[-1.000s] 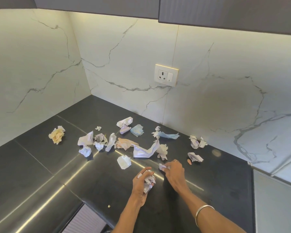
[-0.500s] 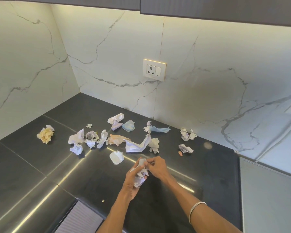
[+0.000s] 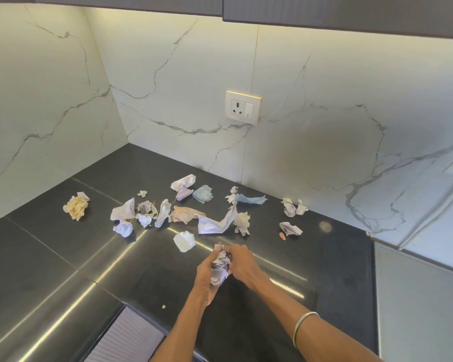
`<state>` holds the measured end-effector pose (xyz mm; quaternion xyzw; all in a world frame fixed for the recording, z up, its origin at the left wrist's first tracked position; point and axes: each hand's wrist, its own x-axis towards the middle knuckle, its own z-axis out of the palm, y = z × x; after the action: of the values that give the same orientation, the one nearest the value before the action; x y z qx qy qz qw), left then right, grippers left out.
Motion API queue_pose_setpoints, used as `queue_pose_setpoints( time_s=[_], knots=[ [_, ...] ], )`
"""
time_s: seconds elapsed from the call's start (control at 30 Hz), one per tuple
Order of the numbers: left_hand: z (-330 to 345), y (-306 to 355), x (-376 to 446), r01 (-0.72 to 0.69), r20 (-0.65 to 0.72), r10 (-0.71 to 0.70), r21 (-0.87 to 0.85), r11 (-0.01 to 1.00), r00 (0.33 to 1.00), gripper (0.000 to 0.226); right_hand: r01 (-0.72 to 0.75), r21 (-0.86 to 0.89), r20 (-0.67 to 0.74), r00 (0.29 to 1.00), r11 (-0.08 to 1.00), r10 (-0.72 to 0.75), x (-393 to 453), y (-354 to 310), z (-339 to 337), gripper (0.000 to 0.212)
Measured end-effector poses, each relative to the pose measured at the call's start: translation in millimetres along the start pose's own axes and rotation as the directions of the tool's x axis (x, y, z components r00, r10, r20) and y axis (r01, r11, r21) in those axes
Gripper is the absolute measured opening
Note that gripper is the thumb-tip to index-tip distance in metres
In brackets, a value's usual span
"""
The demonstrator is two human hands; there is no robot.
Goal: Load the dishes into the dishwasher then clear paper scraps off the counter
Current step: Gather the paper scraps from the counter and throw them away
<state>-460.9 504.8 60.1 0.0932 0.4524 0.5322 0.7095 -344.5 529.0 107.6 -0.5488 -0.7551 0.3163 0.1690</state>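
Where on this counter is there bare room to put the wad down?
Bare black counter lies left of the hands, nearer than the crumpled yellow paper ball. Another patch lies right of the right hand, past the small pink scrap. The white scraps ahead of the gathered paper wad are crowded.

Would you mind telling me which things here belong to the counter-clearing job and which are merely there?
Part of the job:
- paper wad, gripped by the left hand and right hand
- loose scraps on the counter, such as the yellow scrap and blue scrap

Just there:
- wall socket
- bangle
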Motion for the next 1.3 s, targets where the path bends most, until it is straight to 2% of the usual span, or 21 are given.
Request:
queue_pose_setpoints(
  time_s=[0.13, 0.23, 0.3, 0.37, 0.43, 0.5, 0.57, 0.7, 0.8, 0.87, 0.93, 1.07, 1.17, 1.3],
  knots=[
    [3.5, -8.3, 2.9, -0.041, -0.087, 0.047, 0.068, 0.997, 0.995, 0.058, -0.003, 0.073, -0.081, 0.997, 0.997, 0.009, -5.4, 1.1, 2.6, 0.020],
    [7.9, -11.9, 2.9, -0.072, -0.125, 0.079, 0.065, 0.995, 0.989, 0.041, -0.039, 0.110, -0.104, 0.993, 0.993, 0.051, -8.3, 4.8, 6.8, 0.021],
    [9.3, -12.7, 1.5, -0.078, -0.131, 0.085, 0.057, 0.995, 0.988, 0.034, -0.064, 0.067, -0.116, 0.991, 0.996, 0.072, -7.6, 11.4, 6.4, 0.033],
    [7.9, -12.3, 0.9, -0.083, -0.133, 0.086, 0.030, 0.996, 0.987, 0.039, -0.117, 0.174, -0.085, 0.987, 0.978, 0.134, -4.0, 17.0, 1.9, 0.055],
    [5.7, -10.3, 1.2, -0.078, -0.144, 0.077, -0.003, 0.997, 0.987, 0.041, -0.159, 0.247, -0.088, 0.979, 0.956, 0.186, -1.6, 19.3, -6.2, 0.049],
    [5.6, -9.9, 1.3, -0.067, -0.147, 0.064, -0.011, 0.998, 0.987, 0.036, -0.164, 0.246, -0.203, 0.955, 0.955, 0.216, -2.5, 25.4, -19.0, 0.034],
    [9.5, -8.8, 0.8, -0.062, -0.149, 0.056, -0.040, 0.997, 0.987, 0.031, -0.186, 0.227, -0.346, 0.902, 0.956, 0.258, 0.3, 37.7, -35.6, 0.031],
    [17.7, 3.3, 11.5, -0.055, -0.169, 0.028, -0.156, 0.986, 0.985, 0.029, -0.290, 0.055, -0.482, 0.830, 0.955, 0.280, 16.3, 75.8, -67.4, 0.051],
    [22.5, 10.6, 23.0, -0.026, -0.171, 0.022, -0.020, 0.999, 0.985, 0.031, -0.405, -0.163, -0.432, 0.849, 0.900, 0.304, 27.6, 107.9, -82.7, 0.061],
    [25.6, 11.0, 26.8, -0.014, -0.158, 0.026, 0.073, 0.997, 0.987, 0.031, -0.432, -0.208, -0.320, 0.878, 0.877, 0.357, 32.4, 123.8, -87.8, 0.060],
    [28.0, 10.2, 29.7, -0.014, -0.166, 0.030, 0.096, 0.995, 0.986, 0.028, -0.440, -0.229, -0.252, 0.888, 0.868, 0.383, 34.2, 133.9, -87.8, 0.051],
    [29.2, 8.7, 32.2, -0.036, -0.203, 0.065, 0.143, 0.989, 0.977, 0.034, -0.383, -0.264, -0.329, 0.899, 0.885, 0.290, 31.2, 138.6, -85.6, 0.027],
    [29.7, 5.3, 30.7, -0.058, -0.219, 0.094, 0.167, 0.984, 0.971, 0.031, -0.346, -0.249, -0.354, 0.902, 0.905, 0.247, 29.2, 144.1, -85.4, 0.029],
    [31.4, 5.6, 27.4, -0.070, -0.219, 0.112, 0.192, 0.979, 0.969, 0.028, -0.369, -0.254, -0.355, 0.896, 0.894, 0.269, 29.8, 147.6, -88.9, 0.030]
  ],
)
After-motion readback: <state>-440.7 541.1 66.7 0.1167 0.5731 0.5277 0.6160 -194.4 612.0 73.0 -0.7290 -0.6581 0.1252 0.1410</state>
